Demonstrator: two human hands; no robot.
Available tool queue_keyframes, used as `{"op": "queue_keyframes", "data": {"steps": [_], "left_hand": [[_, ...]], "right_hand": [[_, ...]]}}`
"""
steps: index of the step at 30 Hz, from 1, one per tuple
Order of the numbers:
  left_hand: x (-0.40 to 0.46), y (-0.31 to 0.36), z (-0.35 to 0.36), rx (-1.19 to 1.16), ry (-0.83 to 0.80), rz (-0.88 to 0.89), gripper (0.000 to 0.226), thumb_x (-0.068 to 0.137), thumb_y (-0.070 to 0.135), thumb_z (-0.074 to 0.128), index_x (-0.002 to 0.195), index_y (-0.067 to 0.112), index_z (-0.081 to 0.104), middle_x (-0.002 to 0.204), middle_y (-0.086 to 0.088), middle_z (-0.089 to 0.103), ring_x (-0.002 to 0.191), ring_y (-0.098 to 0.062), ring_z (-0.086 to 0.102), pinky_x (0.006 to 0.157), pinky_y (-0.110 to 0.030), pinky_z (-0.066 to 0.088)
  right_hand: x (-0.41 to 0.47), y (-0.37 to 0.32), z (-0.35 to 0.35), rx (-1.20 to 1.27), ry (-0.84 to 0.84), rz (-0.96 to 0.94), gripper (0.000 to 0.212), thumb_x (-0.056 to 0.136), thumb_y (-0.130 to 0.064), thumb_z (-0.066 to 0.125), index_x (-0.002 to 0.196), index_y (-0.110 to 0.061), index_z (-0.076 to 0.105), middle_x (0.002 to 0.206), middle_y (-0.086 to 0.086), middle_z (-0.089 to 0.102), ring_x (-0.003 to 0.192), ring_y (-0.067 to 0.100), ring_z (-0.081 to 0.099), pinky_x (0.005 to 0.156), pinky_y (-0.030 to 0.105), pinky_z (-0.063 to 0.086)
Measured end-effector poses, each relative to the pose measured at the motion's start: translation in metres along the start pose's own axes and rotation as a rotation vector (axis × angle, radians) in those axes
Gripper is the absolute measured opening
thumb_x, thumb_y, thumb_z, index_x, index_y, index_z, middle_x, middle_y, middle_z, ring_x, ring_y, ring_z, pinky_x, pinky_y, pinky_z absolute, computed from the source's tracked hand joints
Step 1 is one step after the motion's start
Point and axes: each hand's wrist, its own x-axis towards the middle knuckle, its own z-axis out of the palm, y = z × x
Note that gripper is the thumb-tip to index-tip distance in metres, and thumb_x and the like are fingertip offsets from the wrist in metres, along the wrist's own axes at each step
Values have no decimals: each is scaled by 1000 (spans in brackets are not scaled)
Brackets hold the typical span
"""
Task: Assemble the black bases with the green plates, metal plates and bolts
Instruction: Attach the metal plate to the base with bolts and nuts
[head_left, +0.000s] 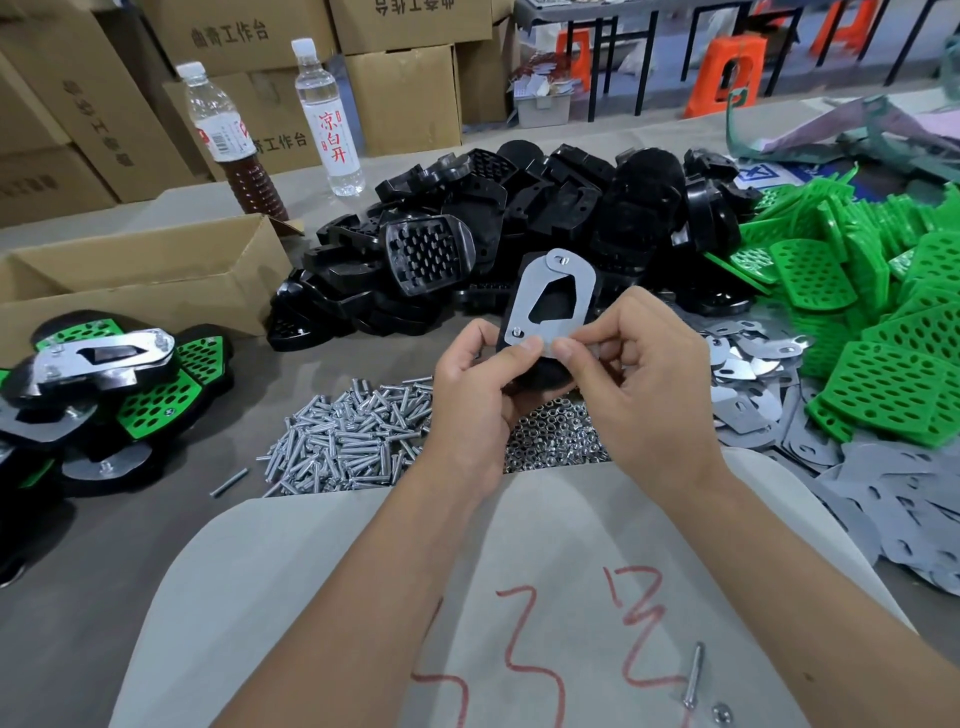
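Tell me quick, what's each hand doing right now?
Left hand: closed, holding the black base from below.
Right hand: closed, pinching the near end of the metal plate lying on that base.

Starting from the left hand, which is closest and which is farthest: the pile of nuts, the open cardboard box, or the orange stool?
From the left hand:
1. Pile of nuts, right beside it on the table.
2. Open cardboard box, off to the left.
3. Orange stool, far back on the floor, to the right.

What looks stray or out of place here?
A loose silver bolt and small nut lie on the pale grey cloth near the person, apart from the bolt pile. Another stray bolt lies left of it.
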Motion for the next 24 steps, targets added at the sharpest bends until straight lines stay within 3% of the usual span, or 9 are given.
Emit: {"op": "queue_keyframes", "data": {"steps": [4, 6, 8, 12, 16, 20, 24], "left_hand": [[0, -2, 0, 19, 35, 34, 12, 95, -5, 63, 96, 3, 55, 100, -26, 62, 92, -35, 66, 76, -38, 62], [0, -3, 0, 14, 61, 27, 12, 95, -5, 63, 90, 2, 56, 95, -25, 65, 87, -32, 68, 75, -38, 62], [1, -3, 0, -7, 75, 9, 6, 96, -5, 63, 93, -1, 60, 89, -21, 69, 81, -27, 73, 73, -35, 62], [2, -5, 0, -6, 86, -6, 3, 97, -5, 63, 98, -5, 62, 89, -21, 71, 80, -25, 76, 73, -34, 63], [2, -6, 0, 26, 99, 3, 6, 96, -3, 66, 91, -3, 62, 95, -26, 70, 82, -27, 76, 75, -35, 62], [3, -7, -1, 35, 105, 19, 5, 96, -2, 66, 97, -4, 62, 97, -27, 67, 82, -25, 74, 74, -34, 62], [4, -10, -1, 71, 100, 40, 6, 97, -2, 65, 101, -2, 60, 97, -24, 69, 85, -26, 73, 79, -38, 62]], "right_hand": [[-1, 0, 2, -60, 35, -19, 17, 91, -6, 77, 82, -8, 63, 77, -4, 51, 69, 8, 50, 62, 15, 37], [1, 2, 0, -8, -17, -20, 7, 91, -6, 77, 96, -8, 73, 83, -3, 54, 72, 10, 54, 65, 17, 41], [1, 3, -1, 50, -67, -7, 13, 92, -4, 77, 103, -11, 80, 87, -1, 58, 77, 16, 58, 70, 23, 47], [2, 4, -4, 180, -105, 88, 19, 90, 2, 76, 97, -15, 81, 90, 1, 63, 81, 14, 64, 76, 23, 53], [0, 0, 0, 178, -73, 143, 17, 90, 1, 76, 94, -15, 80, 88, 0, 66, 80, 16, 67, 75, 21, 53], [-1, -4, 3, 185, -38, 172, 19, 89, -1, 78, 91, -19, 78, 87, 1, 66, 79, 19, 67, 74, 19, 52], [-3, -8, 7, 144, 13, 175, 16, 88, -2, 79, 85, -17, 75, 84, 3, 65, 78, 22, 64, 73, 26, 52]]}}
